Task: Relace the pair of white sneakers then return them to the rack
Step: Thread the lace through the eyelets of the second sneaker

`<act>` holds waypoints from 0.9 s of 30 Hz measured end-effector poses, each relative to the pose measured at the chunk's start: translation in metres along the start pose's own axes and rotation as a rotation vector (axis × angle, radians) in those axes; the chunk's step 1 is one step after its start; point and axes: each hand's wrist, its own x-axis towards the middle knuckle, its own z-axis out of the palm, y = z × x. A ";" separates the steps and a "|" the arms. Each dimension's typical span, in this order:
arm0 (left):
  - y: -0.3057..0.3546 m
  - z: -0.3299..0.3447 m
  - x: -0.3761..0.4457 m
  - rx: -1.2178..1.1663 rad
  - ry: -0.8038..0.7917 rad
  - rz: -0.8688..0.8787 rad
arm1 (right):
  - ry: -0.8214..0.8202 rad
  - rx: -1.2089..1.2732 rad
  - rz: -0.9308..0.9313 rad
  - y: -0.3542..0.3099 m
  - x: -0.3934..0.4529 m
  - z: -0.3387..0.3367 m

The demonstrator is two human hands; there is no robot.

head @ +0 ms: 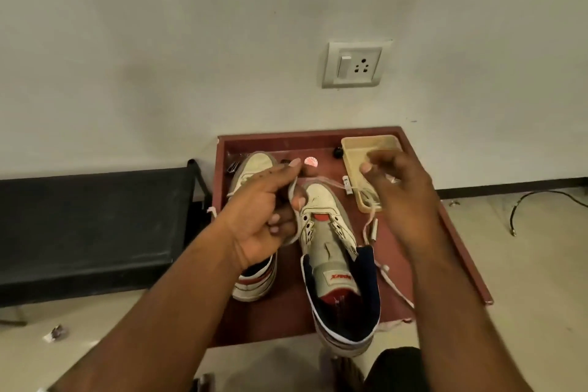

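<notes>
Both hands hover above the unlaced white high-top sneaker (331,232) on the maroon tray (445,223): the left hand (264,216) pinches a white shoelace (327,183), and the right hand (404,191), blurred, seems to pinch its far stretch. Holding it taut probably readies an end for the eyelets. Its mate, the other sneaker (251,169), lies beside it under the left hand.

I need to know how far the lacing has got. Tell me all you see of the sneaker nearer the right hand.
The right sneaker is a white high-top, leather-looking, with grey trim, navy collar lining and a red tongue label. It stands upright on the red-brown board, toe toward the wall. Its eyelets look empty. The left hand touches its toe side; a white lace stretches above it.
</notes>
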 end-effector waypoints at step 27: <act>0.055 -0.113 0.053 1.011 0.892 0.204 | -0.449 0.363 0.306 0.014 0.013 0.006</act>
